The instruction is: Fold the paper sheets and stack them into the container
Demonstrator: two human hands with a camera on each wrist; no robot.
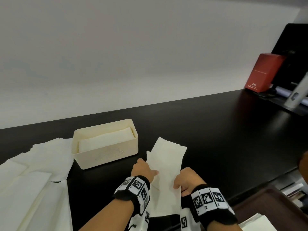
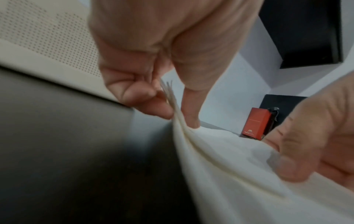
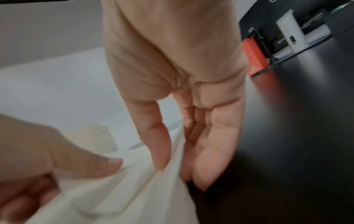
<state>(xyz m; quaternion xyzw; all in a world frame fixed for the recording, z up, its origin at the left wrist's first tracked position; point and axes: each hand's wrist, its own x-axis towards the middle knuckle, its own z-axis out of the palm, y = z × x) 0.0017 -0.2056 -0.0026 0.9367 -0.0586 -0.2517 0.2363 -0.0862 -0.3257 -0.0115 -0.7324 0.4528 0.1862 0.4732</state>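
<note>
A long white paper sheet lies folded lengthwise on the black table, just right of the cream container. My left hand pinches the sheet's left edge between thumb and curled fingers. My right hand pinches the right edge, thumb on top and fingers underneath. The container holds folded white sheets inside it. The sheet's near end runs down between my wrists.
A spread of unfolded white sheets covers the table's left side. A red box, a dark monitor and a white cylinder stand at the far right. The table's front edge runs close by my right wrist.
</note>
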